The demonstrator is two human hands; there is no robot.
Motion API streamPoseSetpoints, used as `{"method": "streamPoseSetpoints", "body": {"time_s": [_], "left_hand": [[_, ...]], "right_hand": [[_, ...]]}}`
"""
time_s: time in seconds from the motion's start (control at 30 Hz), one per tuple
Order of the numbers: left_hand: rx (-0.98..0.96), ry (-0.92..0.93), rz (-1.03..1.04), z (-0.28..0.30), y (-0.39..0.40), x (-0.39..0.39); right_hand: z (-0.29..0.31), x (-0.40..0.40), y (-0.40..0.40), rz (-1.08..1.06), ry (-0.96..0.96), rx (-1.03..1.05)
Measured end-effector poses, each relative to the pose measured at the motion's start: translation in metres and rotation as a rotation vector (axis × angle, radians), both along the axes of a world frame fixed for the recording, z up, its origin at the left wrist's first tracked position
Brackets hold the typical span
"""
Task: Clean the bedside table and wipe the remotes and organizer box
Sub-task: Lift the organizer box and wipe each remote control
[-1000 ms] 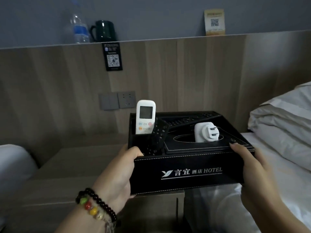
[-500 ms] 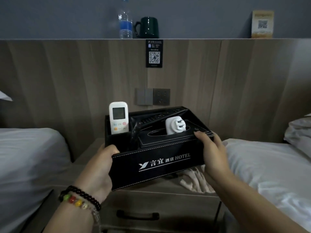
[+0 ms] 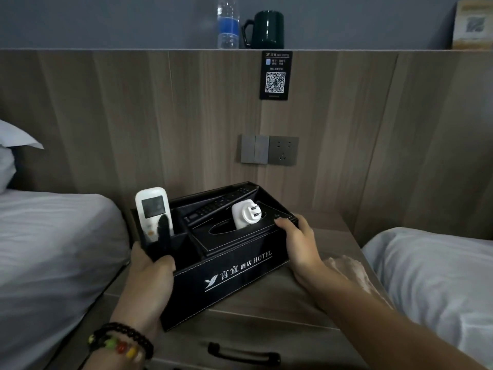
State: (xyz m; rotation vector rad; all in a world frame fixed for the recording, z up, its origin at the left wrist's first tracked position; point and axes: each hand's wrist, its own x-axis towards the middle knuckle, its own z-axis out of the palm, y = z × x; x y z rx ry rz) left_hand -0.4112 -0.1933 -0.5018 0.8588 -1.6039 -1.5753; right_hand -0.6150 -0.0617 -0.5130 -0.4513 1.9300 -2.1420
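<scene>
A black organizer box [image 3: 234, 279] with white HOTEL lettering is over the wooden bedside table [image 3: 266, 311]; whether it rests on the top I cannot tell. My left hand [image 3: 152, 284] grips its left end, thumb over the rim. My right hand [image 3: 300, 244] grips its right end. A white remote [image 3: 152, 209] stands upright in the left compartment beside a black remote [image 3: 161, 236]. Another black remote [image 3: 218, 204] lies across the back. A white plug adapter [image 3: 244, 213] sits in the tissue slot. A pale cloth [image 3: 349, 271] lies on the table behind my right wrist.
Beds with white sheets flank the table, one left [image 3: 53, 249] and one right [image 3: 432, 276]. On the headboard ledge stand a water bottle [image 3: 227, 24] and a dark mug [image 3: 266, 29]. Wall switches and a socket [image 3: 269, 150] are on the panel. A drawer handle [image 3: 242, 355] is below.
The box, held in both hands, has come from over the right bed to above the bedside table and lower. The view has swung left.
</scene>
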Motion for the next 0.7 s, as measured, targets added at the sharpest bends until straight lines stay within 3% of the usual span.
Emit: {"method": "streamPoseSetpoints", "body": {"time_s": [0.27,0.4,0.7], "left_hand": [[-0.290,0.071,0.362,-0.023,0.036,-0.031],[-0.368,0.112,0.347,-0.036,0.040,-0.054],[-0.395,0.091,0.392,-0.039,0.055,-0.099]], "right_hand": [[0.016,-0.050,-0.048,0.151,0.084,0.246],[0.023,-0.067,-0.071,0.161,0.115,0.348],[0.035,-0.098,-0.094,0.203,-0.055,0.312]]}}
